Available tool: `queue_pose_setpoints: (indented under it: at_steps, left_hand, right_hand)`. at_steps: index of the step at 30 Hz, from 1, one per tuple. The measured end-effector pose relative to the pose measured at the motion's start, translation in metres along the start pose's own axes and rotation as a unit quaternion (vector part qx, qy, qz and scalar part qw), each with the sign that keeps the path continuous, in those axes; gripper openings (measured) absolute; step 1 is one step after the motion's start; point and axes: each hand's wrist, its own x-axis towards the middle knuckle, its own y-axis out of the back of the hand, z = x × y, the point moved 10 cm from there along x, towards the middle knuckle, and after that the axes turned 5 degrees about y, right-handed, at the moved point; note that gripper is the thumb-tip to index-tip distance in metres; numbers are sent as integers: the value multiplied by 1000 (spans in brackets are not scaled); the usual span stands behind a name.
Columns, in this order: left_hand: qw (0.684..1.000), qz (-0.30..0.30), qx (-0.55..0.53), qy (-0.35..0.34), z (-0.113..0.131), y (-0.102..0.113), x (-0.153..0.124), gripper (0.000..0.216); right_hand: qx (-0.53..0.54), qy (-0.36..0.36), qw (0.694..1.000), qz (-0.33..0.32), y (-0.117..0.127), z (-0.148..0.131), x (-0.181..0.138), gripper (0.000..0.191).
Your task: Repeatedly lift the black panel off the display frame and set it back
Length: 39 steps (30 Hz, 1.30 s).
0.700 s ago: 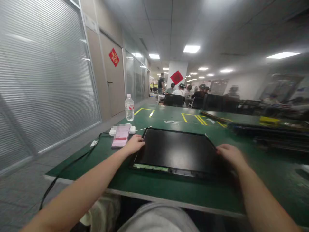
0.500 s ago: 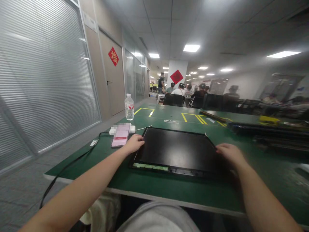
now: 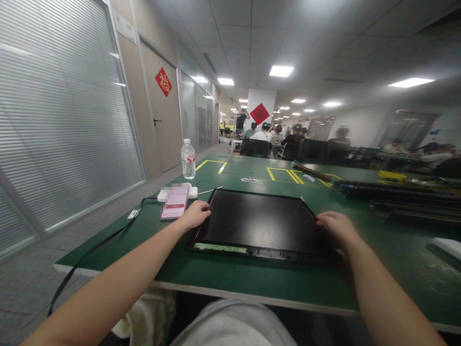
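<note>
A flat black display panel (image 3: 260,222) lies on the green table (image 3: 230,274) in front of me, with a green circuit strip along its near edge. My left hand (image 3: 195,214) rests on the panel's left edge, fingers curled over it. My right hand (image 3: 334,225) sits on the right edge, fingers bent down onto the frame. Both hands grip the panel from opposite sides.
A phone with a pink screen (image 3: 174,203) and a white charger lie left of the panel, a black cable (image 3: 93,250) trailing off the table. A water bottle (image 3: 188,159) stands farther back. Dark panels (image 3: 403,194) are stacked at right. People sit at far tables.
The view has shifted slightly; both hands stay on the panel's edges in nearly the same places.
</note>
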Motion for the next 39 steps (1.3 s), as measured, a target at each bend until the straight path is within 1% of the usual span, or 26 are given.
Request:
queue_pose_setpoints:
  at_steps: [4, 8, 10, 12, 15, 17, 20, 23, 25, 28, 31, 34, 37, 39]
  left_hand:
    - [1000, -9, 9, 3, -3, -4, 0, 27]
    - [1000, -5, 19, 16, -2, -4, -5, 51]
    - [998, -7, 55, -3, 5, -3, -10, 55]
    - [996, -37, 69, -41, 15, -6, -16, 59]
    - [985, -117, 71, -103, 27, -14, -27, 65]
    - [979, -150, 75, -115, 29, -17, -32, 68]
    - [978, -158, 75, -111, 27, -14, -34, 76]
    - [976, -172, 72, -117, 29, -12, -36, 84]
    - [971, -194, 65, -125, 30, -14, -39, 86]
    - [964, -218, 39, -149, 35, -15, -43, 81]
    - [958, -224, 14, -179, 40, -15, -45, 78]
    - [954, -227, 6, -194, 43, -14, -47, 78]
    - [952, -228, 6, -205, 48, -13, -49, 78]
    - [950, -224, 4, -216, 54, -11, -52, 76]
  right_hand:
    - [-22, -8, 1000, -4, 0, -3, -4, 23]
    - [-67, 11, 998, -1, 2, -14, -8, 18]
    - [-86, 17, 996, -2, 2, -18, -9, 18]
    - [-91, 15, 996, -5, 2, -18, -9, 19]
    - [-87, 13, 996, -2, 3, -16, -8, 19]
    - [-91, 20, 996, -1, 3, -15, -6, 18]
    - [-95, 31, 995, -1, 2, -15, -5, 18]
    - [-102, 26, 994, -2, 1, -14, -6, 20]
    - [-113, 33, 993, 1, 1, -17, -8, 20]
    - [-119, 73, 990, -1, -2, -27, -9, 21]
    - [-109, 124, 986, -35, -14, -36, -10, 28]
    - [-111, 155, 979, -76, -28, -39, -12, 35]
    - [-110, 168, 974, -110, -38, -38, -13, 30]
    - [-101, 168, 974, -116, -40, -37, -13, 27]
